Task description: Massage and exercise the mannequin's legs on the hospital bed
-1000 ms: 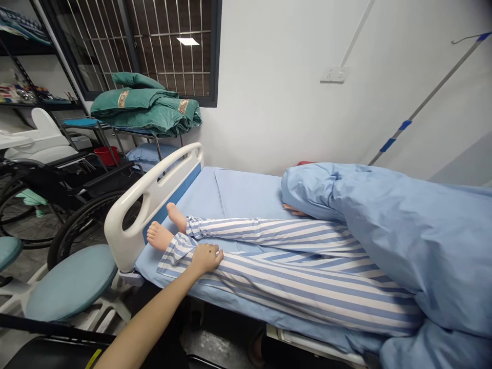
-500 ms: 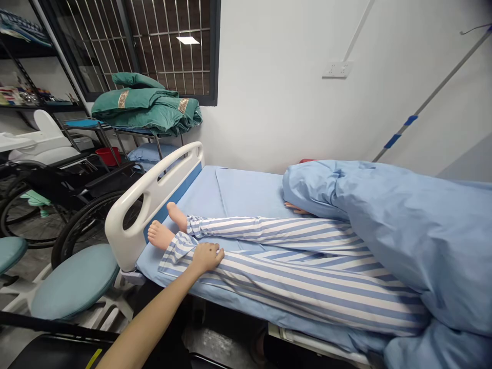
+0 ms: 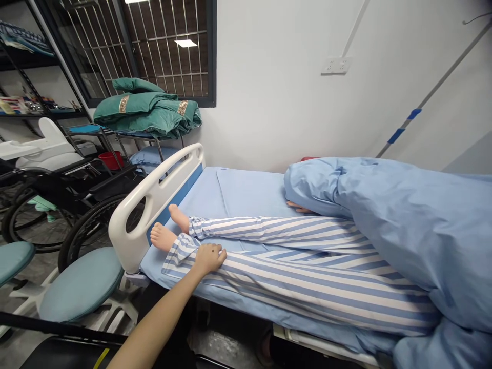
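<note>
My left hand (image 3: 209, 258) rests, back upward, on the near striped trouser leg (image 3: 307, 289), by its cuff (image 3: 177, 258) and just inside the near long edge of the bed (image 3: 246, 189); my fingertips are hidden, so I cannot tell whether they clasp it. From my grip, the leg's long axis runs rightward, roughly along that edge, beneath the blue quilt (image 3: 403, 215); the near foot (image 3: 161, 237) lies leftward, beside the footboard (image 3: 123, 251). My right hand is out of view.
</note>
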`<control>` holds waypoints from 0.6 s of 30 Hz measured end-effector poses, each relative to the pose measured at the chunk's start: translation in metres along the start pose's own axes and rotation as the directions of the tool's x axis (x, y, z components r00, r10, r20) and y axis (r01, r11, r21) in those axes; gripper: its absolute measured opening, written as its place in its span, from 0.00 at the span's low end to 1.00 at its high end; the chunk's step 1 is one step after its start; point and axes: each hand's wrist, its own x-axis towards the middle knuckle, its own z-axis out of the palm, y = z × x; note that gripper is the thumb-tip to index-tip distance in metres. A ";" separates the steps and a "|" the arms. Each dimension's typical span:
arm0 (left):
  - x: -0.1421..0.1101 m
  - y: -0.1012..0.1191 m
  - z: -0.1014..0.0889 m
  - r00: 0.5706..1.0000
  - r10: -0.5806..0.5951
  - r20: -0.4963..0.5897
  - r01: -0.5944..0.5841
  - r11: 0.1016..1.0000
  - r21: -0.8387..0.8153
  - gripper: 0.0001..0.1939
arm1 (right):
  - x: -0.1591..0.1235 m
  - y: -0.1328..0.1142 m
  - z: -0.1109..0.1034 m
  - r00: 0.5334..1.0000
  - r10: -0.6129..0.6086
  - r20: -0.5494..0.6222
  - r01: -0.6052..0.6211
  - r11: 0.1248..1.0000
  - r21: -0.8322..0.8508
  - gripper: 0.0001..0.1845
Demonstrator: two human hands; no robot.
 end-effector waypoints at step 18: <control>0.000 0.000 0.002 0.999 -0.041 0.004 0.042 0.997 -0.067 0.22 | -0.042 -0.049 0.001 0.927 -0.087 -0.366 -0.058 0.929 -0.367 0.19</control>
